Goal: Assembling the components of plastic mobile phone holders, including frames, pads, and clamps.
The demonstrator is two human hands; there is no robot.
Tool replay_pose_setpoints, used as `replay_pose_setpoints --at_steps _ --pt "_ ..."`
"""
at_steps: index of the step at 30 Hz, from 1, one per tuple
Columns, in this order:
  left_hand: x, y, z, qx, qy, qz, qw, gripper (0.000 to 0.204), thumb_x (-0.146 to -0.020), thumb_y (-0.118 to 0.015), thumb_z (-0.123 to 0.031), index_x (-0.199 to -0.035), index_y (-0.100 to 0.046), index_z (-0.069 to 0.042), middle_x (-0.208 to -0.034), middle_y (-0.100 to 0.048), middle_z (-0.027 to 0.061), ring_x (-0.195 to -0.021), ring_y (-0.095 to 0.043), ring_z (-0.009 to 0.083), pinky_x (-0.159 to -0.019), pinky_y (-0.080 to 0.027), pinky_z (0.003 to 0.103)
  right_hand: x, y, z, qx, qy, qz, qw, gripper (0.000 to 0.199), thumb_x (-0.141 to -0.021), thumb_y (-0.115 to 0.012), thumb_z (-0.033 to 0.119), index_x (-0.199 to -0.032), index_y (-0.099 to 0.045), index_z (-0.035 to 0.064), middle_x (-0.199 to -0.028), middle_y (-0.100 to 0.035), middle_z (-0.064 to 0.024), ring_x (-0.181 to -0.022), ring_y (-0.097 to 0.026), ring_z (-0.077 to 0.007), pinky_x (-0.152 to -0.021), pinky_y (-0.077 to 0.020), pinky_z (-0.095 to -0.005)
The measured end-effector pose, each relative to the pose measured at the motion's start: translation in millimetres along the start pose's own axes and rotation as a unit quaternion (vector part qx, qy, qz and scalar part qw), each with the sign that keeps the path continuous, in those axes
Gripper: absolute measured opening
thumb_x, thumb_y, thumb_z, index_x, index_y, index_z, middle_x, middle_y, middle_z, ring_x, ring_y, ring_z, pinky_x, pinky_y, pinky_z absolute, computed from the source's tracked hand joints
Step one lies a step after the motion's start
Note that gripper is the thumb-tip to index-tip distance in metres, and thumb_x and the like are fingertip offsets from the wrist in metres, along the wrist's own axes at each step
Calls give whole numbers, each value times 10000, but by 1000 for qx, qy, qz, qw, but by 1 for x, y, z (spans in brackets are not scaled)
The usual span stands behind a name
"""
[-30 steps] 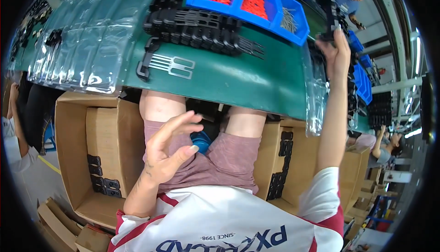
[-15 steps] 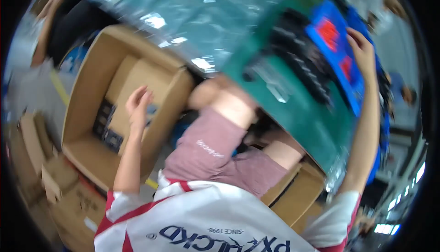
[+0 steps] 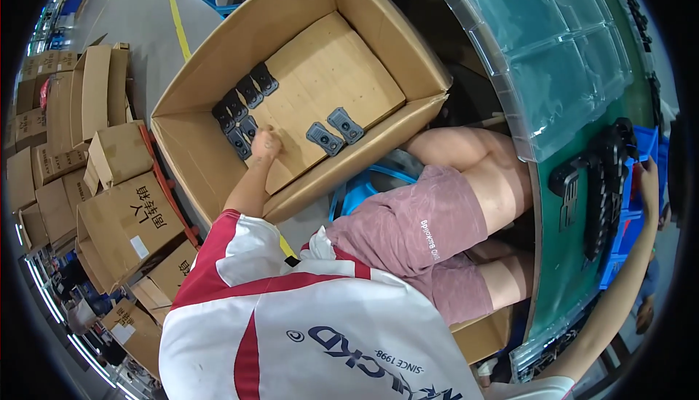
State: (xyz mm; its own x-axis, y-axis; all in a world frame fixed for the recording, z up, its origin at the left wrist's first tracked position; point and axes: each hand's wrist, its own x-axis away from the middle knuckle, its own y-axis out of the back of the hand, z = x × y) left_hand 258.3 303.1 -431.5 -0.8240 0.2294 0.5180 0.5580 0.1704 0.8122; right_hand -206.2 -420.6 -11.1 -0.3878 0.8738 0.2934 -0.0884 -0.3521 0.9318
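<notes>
Seated at a green workbench (image 3: 564,283), I reach my left hand (image 3: 263,143) down into the big open cardboard box (image 3: 218,160) at my left side. The hand is bunched, fingers drawn together, resting on the cardboard sheet (image 3: 331,80) that lines the box; whether it pinches one of the parts I cannot tell. Just beside it, touching or nearly so, lies a row of small dark plastic parts (image 3: 240,112) along the sheet's left edge. Two more of the dark parts (image 3: 334,132) lie near the sheet's front edge, a little apart from my hand.

My right arm stretches far out over the bench, and my right hand (image 3: 648,181) rests at the blue bin (image 3: 641,154) on the far side; its fingers are too small and too close to the rim of the view for me to say whether they are apart or closed. Next to that bin sits a stack of black plastic pieces (image 3: 604,181), and clear moulded trays (image 3: 553,50) cover the bench beyond it.

More closed cartons (image 3: 124,218) are piled on the floor at my left
</notes>
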Motion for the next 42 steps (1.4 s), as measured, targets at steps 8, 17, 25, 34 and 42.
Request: replay_pose_setpoints --at_steps 8,17,25,34,42 --pt "26 -55 -70 -5 -310 101 945 278 -767 -572 -111 -1039 -564 -56 -985 -620 158 -842 -603 336 -744 -490 394 4 -3 4 35 78 -86 993 231 -893 -499 92 -1066 -628 10 -858 -640 -87 -718 -557 -144 -703 -442 -238" --pt "27 -25 -83 -16 -286 71 955 166 -831 -563 -128 -972 -602 -49 -946 -628 142 -804 -599 319 -706 -473 382 87 -9 61 -171 73 -289 939 318 -950 -533 215 -1168 -589 -9 -915 -628 -89 -761 -580 -139 -697 -479 -222" --pt "172 117 -240 681 -202 237 663 397 -925 -476 -208 -1236 -417 31 -1005 -595 274 -873 -635 329 -770 -524 376 248 -84 122 -506 159 -234 814 251 -928 -538 98 -1148 -553 -23 -852 -582 -88 -665 -532 -131 -564 -434 -189" --pt "341 74 -331 484 -356 520 607 584 -852 -558 -12 -1380 -318 58 -1301 -478 205 -1041 -580 274 -920 -454 326 346 -186 148 -543 165 -76 820 188 -713 -692 -88 -891 -693 -25 -842 -653 -119 -679 -590 -156 -591 -462 -204" --pt "391 46 -352 321 -526 447 649 552 -829 -553 -25 -1343 -382 80 -1316 -472 200 -1137 -510 262 -966 -386 311 386 -216 113 -491 91 -226 836 157 -720 -712 -27 -871 -708 16 -825 -593 -67 -644 -502 -126 -563 -388 -212"
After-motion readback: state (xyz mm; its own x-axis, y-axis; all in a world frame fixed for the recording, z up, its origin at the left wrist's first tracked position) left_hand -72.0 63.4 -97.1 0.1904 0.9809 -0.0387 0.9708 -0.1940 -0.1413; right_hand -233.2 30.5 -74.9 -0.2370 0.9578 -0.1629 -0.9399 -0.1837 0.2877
